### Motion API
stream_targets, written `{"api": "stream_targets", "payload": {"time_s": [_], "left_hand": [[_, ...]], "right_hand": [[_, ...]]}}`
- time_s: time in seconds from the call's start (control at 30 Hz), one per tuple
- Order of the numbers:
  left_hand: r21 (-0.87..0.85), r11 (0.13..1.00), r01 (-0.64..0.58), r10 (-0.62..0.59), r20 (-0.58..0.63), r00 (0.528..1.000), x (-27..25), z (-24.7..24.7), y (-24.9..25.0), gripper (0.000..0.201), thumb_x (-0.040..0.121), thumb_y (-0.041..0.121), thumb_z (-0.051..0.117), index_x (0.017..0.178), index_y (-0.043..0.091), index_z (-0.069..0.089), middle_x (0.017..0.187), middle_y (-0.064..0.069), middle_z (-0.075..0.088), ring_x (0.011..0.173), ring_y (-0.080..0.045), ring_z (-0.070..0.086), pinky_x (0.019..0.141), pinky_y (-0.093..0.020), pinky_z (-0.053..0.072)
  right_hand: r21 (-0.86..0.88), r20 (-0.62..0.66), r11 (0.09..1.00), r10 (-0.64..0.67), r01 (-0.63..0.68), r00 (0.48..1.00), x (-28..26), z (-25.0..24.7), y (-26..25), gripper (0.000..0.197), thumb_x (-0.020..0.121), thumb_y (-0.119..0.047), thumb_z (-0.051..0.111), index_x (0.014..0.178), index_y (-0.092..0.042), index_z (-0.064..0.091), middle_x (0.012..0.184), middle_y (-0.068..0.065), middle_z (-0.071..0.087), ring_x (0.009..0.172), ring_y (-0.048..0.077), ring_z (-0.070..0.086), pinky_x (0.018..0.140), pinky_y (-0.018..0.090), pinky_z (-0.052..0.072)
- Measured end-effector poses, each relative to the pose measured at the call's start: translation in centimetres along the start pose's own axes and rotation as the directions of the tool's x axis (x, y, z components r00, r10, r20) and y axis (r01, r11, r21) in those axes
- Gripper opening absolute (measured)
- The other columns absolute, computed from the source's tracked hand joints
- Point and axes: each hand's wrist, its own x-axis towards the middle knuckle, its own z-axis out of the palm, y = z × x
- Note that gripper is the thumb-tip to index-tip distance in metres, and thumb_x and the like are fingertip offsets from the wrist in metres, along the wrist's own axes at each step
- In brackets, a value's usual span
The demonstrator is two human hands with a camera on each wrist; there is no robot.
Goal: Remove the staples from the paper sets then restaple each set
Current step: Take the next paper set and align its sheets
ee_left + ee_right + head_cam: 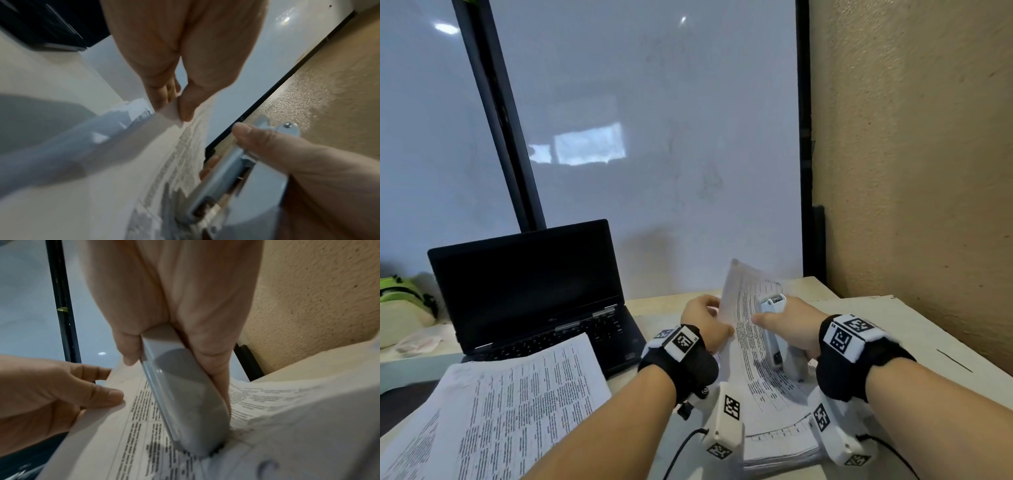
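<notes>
A printed paper set (753,346) curves up from the desk between my hands. My left hand (705,322) pinches its raised left edge, thumb on top (185,107). My right hand (787,325) grips a grey stapler (774,329), held nose-down with its tip resting on the printed page (197,444). In the right wrist view the stapler (180,386) sits between thumb and fingers. Another printed set (517,404) lies flat at the front left, and a thicker stack (780,452) lies under the lifted set near the front edge.
A black laptop (530,284) stands open at the back left, screen dark. A textured beige wall (914,154) borders the desk (893,329) on the right; a glass panel with a black frame (496,113) stands behind. A green object (400,291) lies far left.
</notes>
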Motion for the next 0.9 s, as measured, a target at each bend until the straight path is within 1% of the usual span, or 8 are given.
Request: {"api": "stream_targets", "payload": {"time_s": [0.13, 0.3, 0.43, 0.57, 0.67, 0.77, 0.83, 0.9], "left_hand": [[-0.136, 0.979, 0.154, -0.16, -0.04, 0.986, -0.7, -0.4, 0.6, 0.082, 0.069, 0.001, 0.074, 0.139, 0.016, 0.034, 0.123, -0.009, 0.053, 0.102, -0.026, 0.061, 0.085, -0.033, 0.054], [-0.236, 0.972, -0.001, -0.018, -0.08, 0.997, -2.3, -5.1, 1.4, 0.038, 0.072, -0.012, 0.064, 0.102, 0.012, 0.065, 0.086, -0.006, 0.07, 0.087, -0.029, 0.07, 0.08, -0.043, 0.059], [-0.368, 0.915, -0.166, 0.097, -0.199, 0.975, -4.6, -11.4, 2.3, 0.035, 0.074, -0.021, 0.064, 0.085, 0.011, 0.065, 0.085, -0.009, 0.07, 0.083, -0.028, 0.066, 0.083, -0.045, 0.056], [-0.439, 0.866, -0.24, 0.127, -0.271, 0.954, -7.4, -16.3, 2.9, 0.031, 0.079, -0.018, 0.063, 0.089, 0.011, 0.065, 0.092, -0.012, 0.07, 0.083, -0.026, 0.067, 0.083, -0.043, 0.056], [-0.462, 0.863, -0.204, 0.069, -0.293, 0.954, -8.3, -18.1, 1.9, 0.021, 0.085, -0.005, 0.066, 0.105, 0.002, 0.061, 0.092, -0.012, 0.069, 0.08, -0.023, 0.066, 0.084, -0.044, 0.056], [0.03, 0.996, -0.089, 0.09, -0.035, 0.995, -9.3, -18.4, -0.5, 0.038, 0.083, 0.02, 0.074, 0.114, 0.007, 0.057, 0.109, -0.008, 0.066, 0.094, -0.02, 0.065, 0.082, -0.037, 0.057], [0.451, 0.881, -0.142, 0.024, 0.257, 0.966, -10.7, -17.3, -2.8, 0.05, 0.084, 0.025, 0.072, 0.128, 0.021, 0.049, 0.132, -0.001, 0.056, 0.113, -0.018, 0.058, 0.092, -0.027, 0.049], [0.649, 0.745, -0.155, -0.112, 0.35, 0.93, -11.5, -15.7, -5.4, 0.073, 0.08, 0.047, 0.067, 0.145, 0.039, 0.034, 0.152, 0.007, 0.035, 0.134, -0.02, 0.042, 0.108, -0.029, 0.035]], "right_hand": [[-0.003, -0.086, 1.0, 0.016, -0.016, 0.996, -2.2, -1.0, 0.2, 0.024, 0.084, -0.037, 0.07, 0.099, -0.019, 0.063, 0.051, -0.005, 0.052, 0.04, 0.008, 0.045, 0.049, 0.026, 0.037], [-0.059, -0.119, 0.998, -0.033, 0.026, 0.992, -5.6, -3.4, -1.5, 0.029, 0.084, -0.034, 0.072, 0.106, -0.017, 0.064, 0.103, 0.02, 0.069, 0.094, 0.036, 0.065, 0.083, 0.042, 0.052], [-0.012, -0.142, 0.998, -0.068, 0.067, 0.988, -7.8, -3.9, -4.0, 0.032, 0.087, -0.02, 0.07, 0.113, -0.005, 0.06, 0.073, 0.005, 0.055, 0.07, 0.021, 0.049, 0.059, 0.027, 0.038], [-0.001, -0.031, 0.992, -0.124, 0.124, 0.992, -9.5, -2.2, -6.4, 0.032, 0.073, -0.03, 0.083, 0.095, -0.013, 0.068, 0.09, 0.012, 0.069, 0.09, 0.03, 0.065, 0.089, 0.037, 0.051], [-0.006, 0.008, 0.988, -0.154, 0.154, 0.988, -10.3, -0.5, -7.7, 0.03, 0.075, -0.027, 0.081, 0.1, -0.014, 0.07, 0.098, 0.015, 0.071, 0.095, 0.031, 0.066, 0.095, 0.045, 0.049], [0.023, -0.065, 0.985, -0.171, 0.173, 0.983, -10.6, 0.5, -8.5, 0.022, 0.079, -0.018, 0.077, 0.098, -0.01, 0.068, 0.092, 0.011, 0.069, 0.087, 0.025, 0.064, 0.087, 0.038, 0.05], [0.036, -0.117, 0.981, -0.185, 0.19, 0.976, -10.8, 0.9, -8.8, 0.012, 0.08, -0.014, 0.076, 0.086, -0.012, 0.066, 0.079, 0.005, 0.066, 0.075, 0.02, 0.061, 0.073, 0.031, 0.05], [0.018, -0.128, 0.981, -0.192, 0.196, 0.973, -11.2, 1.1, -8.9, 0.013, 0.082, -0.012, 0.073, 0.079, -0.012, 0.061, 0.068, 0.002, 0.058, 0.062, 0.015, 0.054, 0.058, 0.024, 0.044]]}}
